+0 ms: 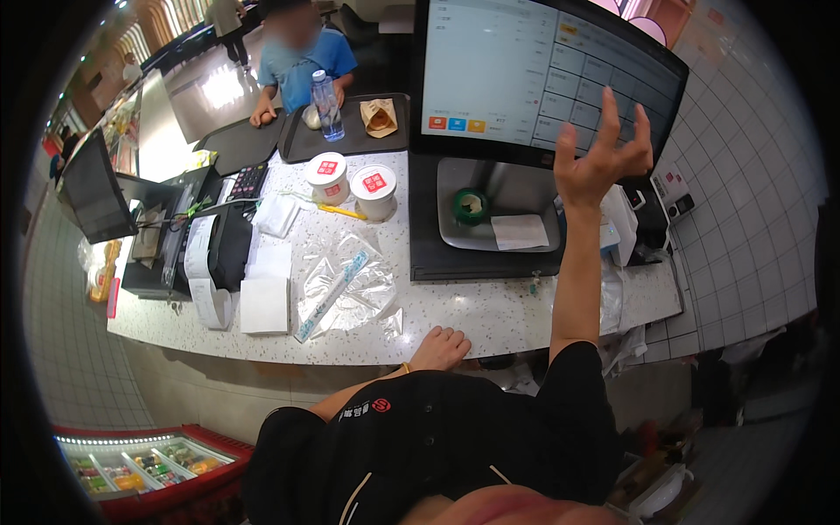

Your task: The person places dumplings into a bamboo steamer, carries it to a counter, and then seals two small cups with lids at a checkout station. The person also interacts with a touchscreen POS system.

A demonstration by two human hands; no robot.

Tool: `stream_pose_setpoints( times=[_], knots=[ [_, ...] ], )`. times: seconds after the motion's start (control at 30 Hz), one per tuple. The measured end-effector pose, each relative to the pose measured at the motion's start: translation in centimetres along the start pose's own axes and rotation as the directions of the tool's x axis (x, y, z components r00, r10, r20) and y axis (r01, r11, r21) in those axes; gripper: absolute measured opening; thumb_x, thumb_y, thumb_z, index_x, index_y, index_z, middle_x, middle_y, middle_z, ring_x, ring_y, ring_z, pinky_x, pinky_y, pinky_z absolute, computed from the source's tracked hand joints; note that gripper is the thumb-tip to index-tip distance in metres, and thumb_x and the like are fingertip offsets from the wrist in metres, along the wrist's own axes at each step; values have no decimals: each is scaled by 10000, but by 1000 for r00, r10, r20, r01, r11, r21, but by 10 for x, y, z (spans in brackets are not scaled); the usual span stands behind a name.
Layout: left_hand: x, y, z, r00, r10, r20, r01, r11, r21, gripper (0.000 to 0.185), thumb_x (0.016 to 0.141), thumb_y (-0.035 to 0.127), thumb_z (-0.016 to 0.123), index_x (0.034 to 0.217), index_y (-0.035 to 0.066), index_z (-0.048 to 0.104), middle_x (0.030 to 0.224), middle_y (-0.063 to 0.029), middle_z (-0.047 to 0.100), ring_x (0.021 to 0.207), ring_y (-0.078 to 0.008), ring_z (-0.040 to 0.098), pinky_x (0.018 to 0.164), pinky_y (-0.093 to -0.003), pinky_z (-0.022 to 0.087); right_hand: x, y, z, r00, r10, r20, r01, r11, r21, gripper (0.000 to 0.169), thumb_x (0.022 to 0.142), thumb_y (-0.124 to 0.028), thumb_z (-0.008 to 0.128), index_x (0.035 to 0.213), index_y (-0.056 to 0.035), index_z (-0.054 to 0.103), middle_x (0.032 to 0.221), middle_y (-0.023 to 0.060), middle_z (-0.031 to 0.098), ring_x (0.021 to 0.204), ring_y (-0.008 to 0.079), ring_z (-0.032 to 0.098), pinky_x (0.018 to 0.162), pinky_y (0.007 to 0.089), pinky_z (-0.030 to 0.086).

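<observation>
My right hand (pixel 600 154) is raised before a touchscreen register monitor (pixel 485 72), its fingers spread and holding nothing. Whether a fingertip touches the glass, I cannot tell. On the front edge of the speckled counter (pixel 485 321) rests my left hand (pixel 443 349), fingers curled in, with nothing visible in it. To its left lies a clear plastic bag (pixel 374 305) with a slim paper-wrapped packet (pixel 333 295) across it. Below the monitor, a green tape roll (pixel 471 207) and a paper slip (pixel 520 233) sit on the grey stand base (pixel 453 174).
Two lidded paper tubs (pixel 326 178) (pixel 373 190) stand beside a yellow pen (pixel 342 211). Behind them, a dark tray (pixel 354 147) carries a water bottle (pixel 328 108) and a bagged food item (pixel 379 119). A person in blue faces the counter. A receipt printer (pixel 230 246) and napkins (pixel 265 305) lie left.
</observation>
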State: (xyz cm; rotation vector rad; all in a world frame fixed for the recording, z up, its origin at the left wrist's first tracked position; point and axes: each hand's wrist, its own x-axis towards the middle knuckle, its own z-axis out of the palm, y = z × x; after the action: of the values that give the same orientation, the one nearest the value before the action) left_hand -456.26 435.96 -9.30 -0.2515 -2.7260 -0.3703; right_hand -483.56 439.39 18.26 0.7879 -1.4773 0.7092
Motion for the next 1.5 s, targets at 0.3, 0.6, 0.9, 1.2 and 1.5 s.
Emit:
stream_pose_setpoints(
  times=[0.3, 0.6, 0.9, 1.2, 1.5],
  knots=[
    [-1, 2, 2, 1000, 5, 0, -5, 1000, 3, 165, 744, 180, 627, 856, 91, 546, 842, -59, 535, 814, -212, 566, 736, -338, 416, 9, -6, 3, 999, -30, 29, 31, 998, -48, 560, 790, -434, 600, 1273, -152, 572, 1350, 135, 321, 1193, 311, 238, 974, 478, 185],
    [-1, 2, 3, 1000, 1, 29, 0, 999, -38, 210, 721, 171, 650, 881, 82, 546, 869, -66, 538, 837, -225, 566, 753, -348, 414, 15, -11, 12, 997, -44, 66, 47, 997, -53, 561, 788, -451, 608, 1262, -153, 577, 1343, 116, 316, 1186, 304, 233, 951, 479, 201],
    [-4, 1, -4, 1000, -21, -14, 20, 997, -73, 241, 704, 161, 658, 895, 76, 537, 882, -69, 527, 855, -241, 546, 759, -353, 409, 26, -25, 29, 992, -90, 91, 96, 993, -66, 531, 794, -467, 628, 1243, -185, 608, 1373, 120, 318, 1172, 305, 255, 959, 476, 208],
    [-7, 2, 7, 998, 14, -60, -12, 1000, 22, 171, 719, 204, 611, 834, 97, 545, 844, -52, 522, 837, -211, 551, 730, -334, 402, 25, -10, 14, 992, -114, 59, 117, 992, -43, 480, 818, -471, 624, 1214, -199, 630, 1358, 96, 347, 1183, 297, 264, 976, 456, 206],
    [-4, 0, -4, 998, -21, -55, 17, 997, -79, 123, 766, 152, 603, 855, 96, 540, 852, -57, 533, 833, -216, 552, 748, -340, 411, 32, 0, 28, 995, -98, 35, 100, 993, -66, 543, 804, -474, 621, 1271, -200, 579, 1371, 119, 342, 1204, 307, 287, 978, 473, 207]
  ],
)
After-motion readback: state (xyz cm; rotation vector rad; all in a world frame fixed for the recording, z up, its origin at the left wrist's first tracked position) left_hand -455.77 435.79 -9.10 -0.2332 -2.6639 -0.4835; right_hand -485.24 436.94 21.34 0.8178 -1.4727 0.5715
